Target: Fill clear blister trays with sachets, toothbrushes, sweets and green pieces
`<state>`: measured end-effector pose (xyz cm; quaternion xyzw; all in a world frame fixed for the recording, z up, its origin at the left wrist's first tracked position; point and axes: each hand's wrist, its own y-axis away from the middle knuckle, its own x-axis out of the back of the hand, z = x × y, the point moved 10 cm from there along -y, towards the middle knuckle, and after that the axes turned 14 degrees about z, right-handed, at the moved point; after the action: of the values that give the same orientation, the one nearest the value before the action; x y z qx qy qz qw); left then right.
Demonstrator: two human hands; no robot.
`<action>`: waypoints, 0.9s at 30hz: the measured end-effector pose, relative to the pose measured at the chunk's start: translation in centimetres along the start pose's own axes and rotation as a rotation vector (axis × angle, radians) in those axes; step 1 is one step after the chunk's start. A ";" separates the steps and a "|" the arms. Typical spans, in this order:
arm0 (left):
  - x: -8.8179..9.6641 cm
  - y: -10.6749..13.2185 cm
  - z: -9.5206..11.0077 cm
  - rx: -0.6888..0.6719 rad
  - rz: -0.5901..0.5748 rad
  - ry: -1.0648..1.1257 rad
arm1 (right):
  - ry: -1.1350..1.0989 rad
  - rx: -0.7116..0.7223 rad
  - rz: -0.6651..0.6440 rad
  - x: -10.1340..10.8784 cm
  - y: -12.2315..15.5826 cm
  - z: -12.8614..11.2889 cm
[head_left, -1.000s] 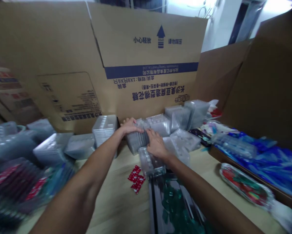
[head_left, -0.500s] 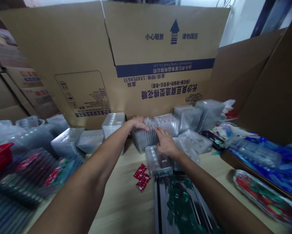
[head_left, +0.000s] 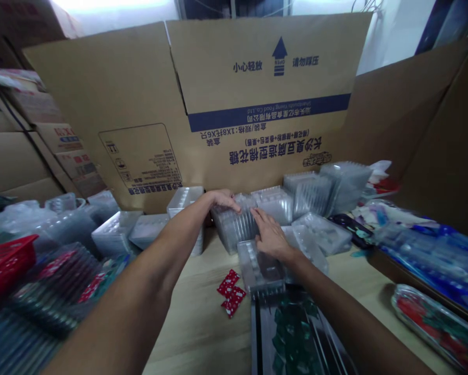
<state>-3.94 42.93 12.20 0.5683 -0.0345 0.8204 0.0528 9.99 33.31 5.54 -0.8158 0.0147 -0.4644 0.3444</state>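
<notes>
A leaning stack of clear plastic trays (head_left: 234, 229) stands on the wooden table (head_left: 202, 328), with my left hand (head_left: 223, 199) curled over its upper edge. My right hand (head_left: 271, 237) lies with spread fingers against the stack's right side, above a separate clear tray (head_left: 260, 270). Several more clear trays (head_left: 275, 204) crowd behind and beside the hands. Two red sachets (head_left: 231, 294) lie on the table just below my right forearm. My palms are hidden from this angle.
A large opened cardboard carton (head_left: 265, 104) walls off the back. Left stand piled clear trays, a red basket (head_left: 7, 265) and stacked boxes (head_left: 34, 125). Right lie blue plastic packs (head_left: 425, 250) and a red-green pack (head_left: 437, 328). Green-filled packaging (head_left: 292, 338) lies in front.
The whole scene sits further right and slightly lower in the view. Both hands remain at the stack, and my right hand has shifted a little to the right.
</notes>
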 end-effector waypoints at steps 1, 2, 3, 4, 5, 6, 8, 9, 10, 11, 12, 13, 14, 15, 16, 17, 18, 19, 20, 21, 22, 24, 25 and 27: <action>0.2 0.0 0.1 -0.005 0.009 0.001 | 0.014 0.015 -0.011 0.0 0.0 -0.1; 0.3 0.1 0.2 -0.012 0.021 -0.003 | 0.035 0.032 -0.021 -0.1 0.1 -0.3; 0.5 0.2 0.3 -0.019 0.032 -0.005 | 0.062 0.047 -0.030 -0.2 0.1 -0.5; 0.6 0.3 0.4 -0.023 0.041 -0.001 | 0.094 0.057 -0.039 -0.3 0.2 -0.6; 0.7 0.4 0.4 -0.026 0.047 0.005 | 0.128 0.064 -0.048 -0.4 0.2 -0.6; 0.7 0.5 0.5 -0.027 0.052 0.014 | 0.159 0.068 -0.057 -0.6 0.3 -0.6; 0.8 0.6 0.5 -0.026 0.062 0.040 | 0.195 0.078 -0.070 -0.8 0.4 -0.7; 0.8 0.7 0.5 -0.023 0.066 0.057 | 0.201 0.079 -0.071 -0.8 0.4 -0.8; 0.8 0.8 0.4 -0.018 0.067 0.079 | 0.199 0.076 -0.068 -0.7 0.4 -0.9; 0.9 0.8 0.3 -0.011 0.063 0.104 | 0.195 0.066 -0.061 -0.6 0.3 -0.9; 0.9 0.9 0.3 -0.003 0.053 0.133 | 0.191 0.049 -0.052 -0.4 0.3 -0.9; 1.0 1.0 0.2 0.007 0.040 0.161 | 0.188 0.033 -0.043 -0.2 0.2 -1.0; 1.2 1.1 0.2 0.015 0.025 0.187 | 0.187 0.019 -0.037 0.0 0.1 -1.0; 1.5 1.2 0.3 0.021 0.013 0.225 | 0.188 0.011 -0.031 0.2 0.0 -1.1; 1.9 1.3 0.6 0.025 0.004 0.281 | 0.189 0.007 -0.027 0.4 -0.2 -1.2; 2.3 1.3 1.0 0.026 -0.005 0.345 | 0.192 0.007 -0.025 0.5 -0.3 -1.3; 2.8 1.4 1.4 0.026 -0.014 0.409 | 0.194 0.010 -0.025 0.6 -0.4 -1.5; 3.2 1.4 1.8 0.025 -0.022 0.471 | 0.193 0.010 -0.024 0.6 -0.5 -1.5; 3.5 1.3 2.3 0.025 -0.026 0.529 | 0.189 0.009 -0.025 0.6 -0.5 -1.6; 3.8 1.4 2.7 0.026 -0.024 0.581 | 0.181 0.006 -0.030 0.5 -0.6 -1.5; 4.2 1.4 3.0 0.030 -0.014 0.632 | 0.168 0.002 -0.041 0.4 -0.5 -1.4; 4.8 1.9 3.5 0.050 0.035 0.784 | 0.120 -0.012 -0.082 0.4 -0.3 -1.1; 5.0 2.5 3.6 0.057 0.065 0.876 | 0.083 -0.023 -0.100 0.6 0.0 -0.8; 5.6 4.4 3.9 0.052 0.139 1.064 | -0.024 -0.048 -0.092 1.8 0.5 -0.2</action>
<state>-2.84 38.41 18.80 0.0714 -0.0203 0.9972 -0.0053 10.98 32.25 6.66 -0.8291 -0.0161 -0.4695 0.3032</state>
